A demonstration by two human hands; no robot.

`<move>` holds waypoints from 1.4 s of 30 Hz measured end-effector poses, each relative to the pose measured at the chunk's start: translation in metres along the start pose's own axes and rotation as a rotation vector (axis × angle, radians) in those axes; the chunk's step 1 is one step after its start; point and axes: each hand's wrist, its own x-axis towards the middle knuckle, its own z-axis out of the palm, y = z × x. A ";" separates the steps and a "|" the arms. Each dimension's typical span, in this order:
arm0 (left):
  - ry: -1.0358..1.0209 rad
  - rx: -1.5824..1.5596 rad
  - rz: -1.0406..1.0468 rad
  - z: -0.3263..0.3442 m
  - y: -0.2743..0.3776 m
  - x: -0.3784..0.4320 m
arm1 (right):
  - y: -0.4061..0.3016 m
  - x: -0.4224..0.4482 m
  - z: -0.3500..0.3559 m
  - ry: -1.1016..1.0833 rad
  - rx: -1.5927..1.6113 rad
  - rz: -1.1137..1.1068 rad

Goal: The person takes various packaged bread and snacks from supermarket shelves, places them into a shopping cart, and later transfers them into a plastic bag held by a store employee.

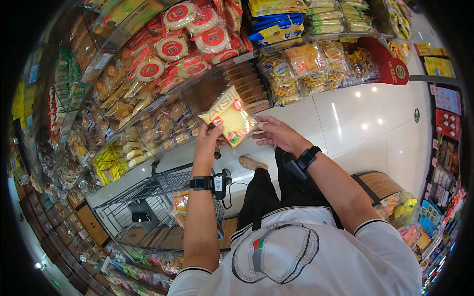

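Note:
A clear plastic packet of sliced bread (236,117), printed with red and green marks, is held up in front of my body. My left hand (209,137) grips its lower left edge, with the thumb on the front. At the packet's right end, my right hand (276,133) pinches the crimped wrapper between thumb and fingers, the other fingers spread. Just beyond the packet is a shelf bin holding a row of brown packaged slices (249,83). Both wrists wear black strapped devices.
Round cakes in red wrappers (172,50) fill the tier above. Bagged waffles (309,68) hang at the shelf's right. A wire shopping cart (148,214) with some packets inside stands to my left. A rounded wooden display stand (381,185) is at my right, on the tiled floor (355,137).

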 end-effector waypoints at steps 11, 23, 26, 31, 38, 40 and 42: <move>0.249 1.009 0.463 -0.020 0.020 0.084 | 0.011 -0.017 -0.023 -0.031 0.007 0.084; 0.401 1.638 0.243 -0.011 0.014 0.195 | 0.019 -0.036 -0.067 0.057 0.104 0.105; 0.230 1.671 0.457 -0.014 0.013 0.193 | 0.017 -0.042 -0.077 0.082 0.138 0.093; 0.346 1.721 0.366 -0.017 0.009 0.195 | 0.013 -0.045 -0.087 0.109 0.166 0.084; 0.292 1.780 0.533 -0.003 0.005 0.226 | 0.016 -0.037 -0.087 0.086 0.153 0.090; 0.322 1.676 0.515 0.000 0.003 0.226 | 0.018 -0.037 -0.088 0.076 0.168 0.088; 0.337 1.566 0.504 0.006 0.001 0.227 | 0.017 -0.039 -0.088 0.096 0.171 0.098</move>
